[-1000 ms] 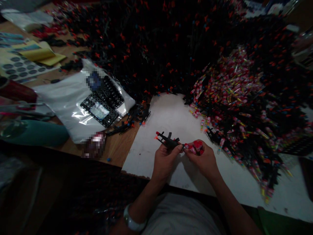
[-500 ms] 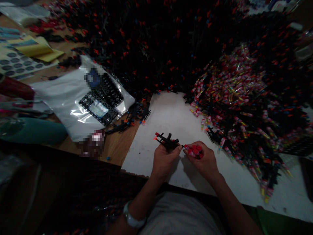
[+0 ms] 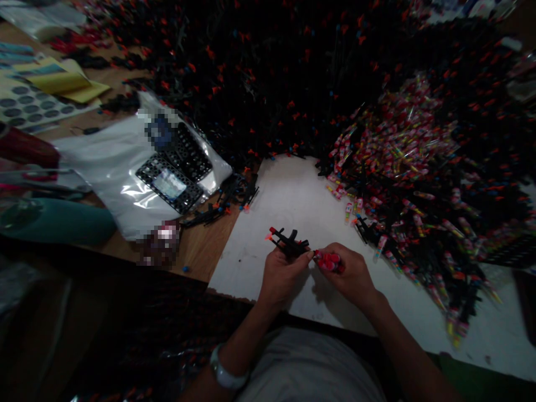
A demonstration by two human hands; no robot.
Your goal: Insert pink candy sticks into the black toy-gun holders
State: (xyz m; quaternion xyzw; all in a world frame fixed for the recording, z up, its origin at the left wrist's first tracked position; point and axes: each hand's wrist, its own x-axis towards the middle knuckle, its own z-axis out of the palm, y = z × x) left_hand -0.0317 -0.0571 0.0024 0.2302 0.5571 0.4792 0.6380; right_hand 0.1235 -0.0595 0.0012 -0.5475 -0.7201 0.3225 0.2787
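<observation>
One black toy rifle (image 3: 293, 243), gripped in my left hand (image 3: 278, 279); several red-capped tubes (image 3: 329, 261), clutched in my right hand (image 3: 354, 274). Gap between them just narrowed; rifle and tube now seem end to end.

Left hand (image 3: 280, 273) gripping a black toy rifle (image 3: 288, 242), muzzle towards ten o'clock; right hand (image 3: 349, 273), at its four o'clock, holding red-ended pieces (image 3: 329, 261). From the hands: tube heap (image 3: 402, 139), two o'clock; white bag (image 3: 109, 167), ten.

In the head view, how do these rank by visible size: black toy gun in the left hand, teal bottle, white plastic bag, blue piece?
1. White plastic bag
2. Teal bottle
3. Black toy gun
4. Blue piece
</observation>
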